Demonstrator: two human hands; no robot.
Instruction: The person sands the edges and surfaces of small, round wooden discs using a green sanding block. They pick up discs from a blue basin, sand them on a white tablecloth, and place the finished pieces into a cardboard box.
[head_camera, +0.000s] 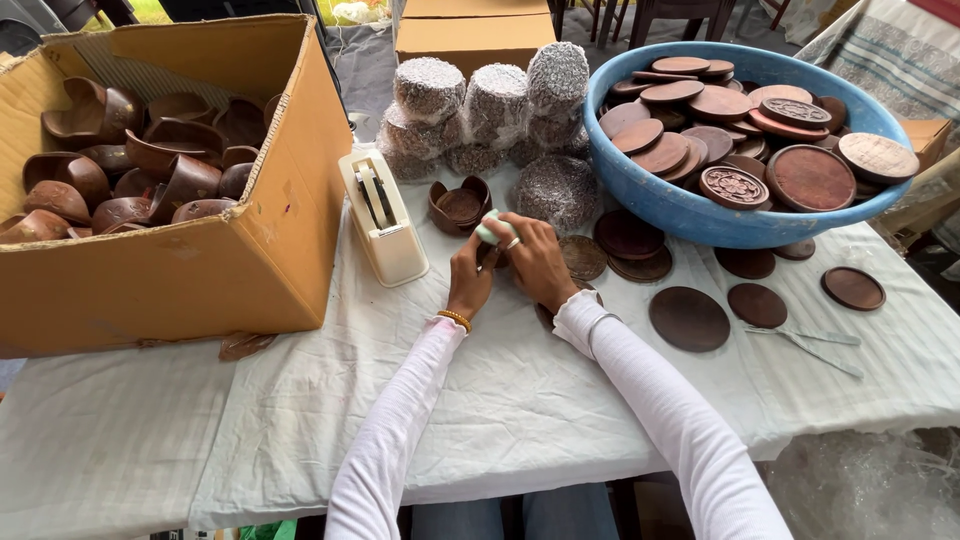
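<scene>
Both hands meet at the middle of the desk (300, 420), which is covered with a pale white cloth: the left hand (470, 275) and the right hand (535, 262) are closed together around a small pale-green rounded object (492, 228), which pokes up between the fingertips; what it is cannot be told, and a dark brown wooden piece seems to sit under the palms, mostly hidden. The green thing looks light and small enough to pinch between thumb and forefinger, probably soft or smooth, so a fingertip grip on its sides seems right. Just beyond the hands sits a small dark brown carved wooden bowl (459, 205), stiff and hard, likely best taken by its rim. To the left stands a cream tape dispenser (382, 215), and beside that an open cardboard box (250, 240) full of similar brown wooden bowls. Flat round dark wooden lids (688, 318) lie scattered on the cloth to the right; they look rigid, fairly light, and easiest to lift by the edge. A big blue plastic basin (660, 200) holds many more. Behind stand wrapped grey foam-netted bundles (495, 105), presumably cushioned.
</scene>
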